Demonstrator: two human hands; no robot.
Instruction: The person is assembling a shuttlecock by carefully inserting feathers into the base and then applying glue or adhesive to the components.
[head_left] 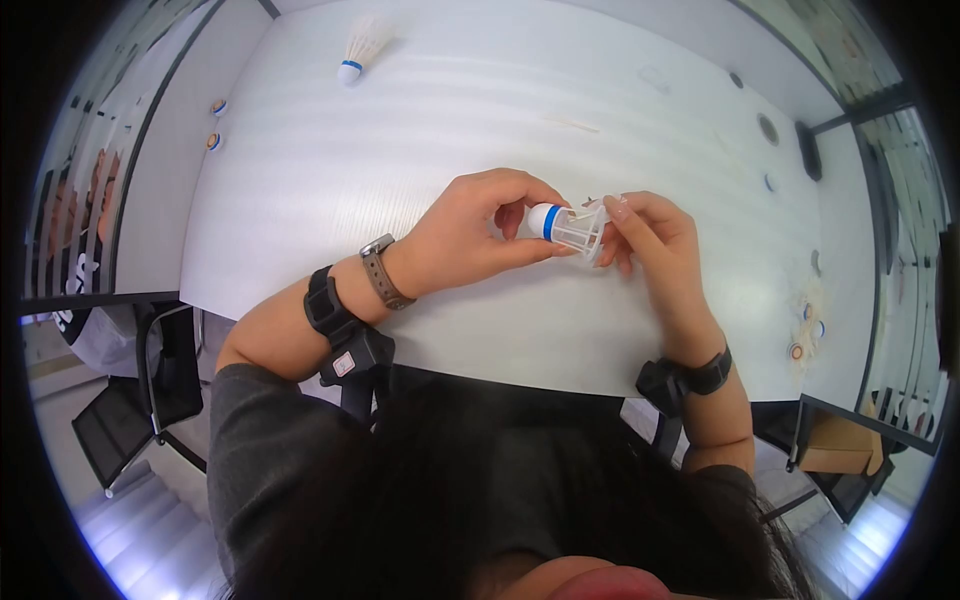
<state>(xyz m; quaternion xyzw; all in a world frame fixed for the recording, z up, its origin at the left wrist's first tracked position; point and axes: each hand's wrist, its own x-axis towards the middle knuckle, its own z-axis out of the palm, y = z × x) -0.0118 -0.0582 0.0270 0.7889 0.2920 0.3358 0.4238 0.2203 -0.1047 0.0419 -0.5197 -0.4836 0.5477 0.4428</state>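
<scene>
The only label that shows is a small white tag with reddish print, on the black strapped device [357, 356] of the left forearm; its writing is too small to read. A watch [380, 270] with a perforated brownish strap circles the same wrist.

The stripped shuttlecock [575, 232] is held above the near half of the counter [450, 120], between both hands. It has a smooth, rounded white cap, a glossy blue band and an open, flaring cage of thin, pale ribs. The left hand [465, 230] pinches it around the cap end between thumb and fingers; the right hand [655, 238] pinches the wide rim of the cage with thumb and fingertips.

The counter is white with a faint streaky grain. At its far left lies a feathered shuttlecock [362, 52], blue-banded too. Along the right side, pale, wispy scraps [806, 335] lie among small round pieces [796, 351].
</scene>
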